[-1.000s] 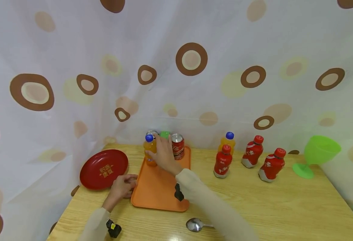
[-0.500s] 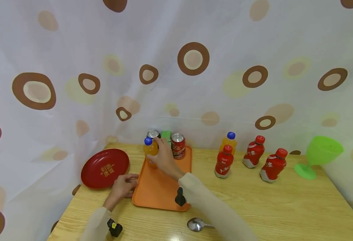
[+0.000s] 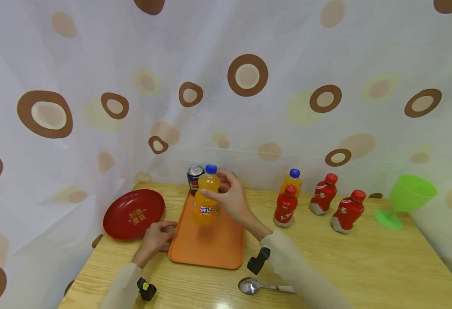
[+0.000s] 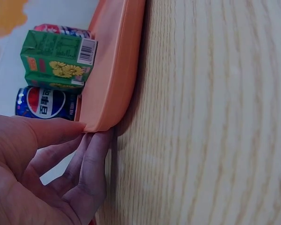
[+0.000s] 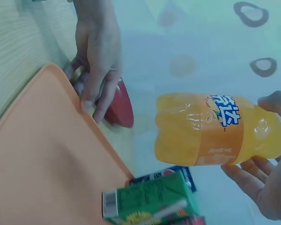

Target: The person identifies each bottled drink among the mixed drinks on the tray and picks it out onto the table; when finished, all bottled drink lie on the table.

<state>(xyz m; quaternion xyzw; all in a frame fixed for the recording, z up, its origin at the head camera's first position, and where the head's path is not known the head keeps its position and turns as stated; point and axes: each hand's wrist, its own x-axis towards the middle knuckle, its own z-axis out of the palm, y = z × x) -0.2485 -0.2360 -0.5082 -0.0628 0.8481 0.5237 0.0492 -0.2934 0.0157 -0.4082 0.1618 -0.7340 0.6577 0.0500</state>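
My right hand (image 3: pixel 233 201) grips an orange soda bottle (image 3: pixel 206 204) with a blue cap around its upper part. The bottle is upright, lifted above the orange tray (image 3: pixel 206 253). My left hand (image 3: pixel 155 241) pinches the tray's left rim, thumb on top and fingers beneath, as the left wrist view shows. At the tray's far end stand a dark blue cola can (image 3: pixel 194 178), a green drink carton (image 4: pixel 58 61) and a red cola can (image 4: pixel 61 31). The right hand and bottle hide most of the carton and red can in the head view.
A red oval plate (image 3: pixel 133 214) lies left of the tray, and a spoon (image 3: pixel 249 285) lies in front. To the right stand another orange soda bottle (image 3: pixel 290 182), red bottles (image 3: pixel 285 208) and a green goblet (image 3: pixel 409 195). A patterned curtain (image 3: pixel 272 124) hangs behind.
My right hand has lifted the orange soda bottle off the tray's far left and brought it right and nearer. The blue can now shows more. My left hand stays at the tray rim.
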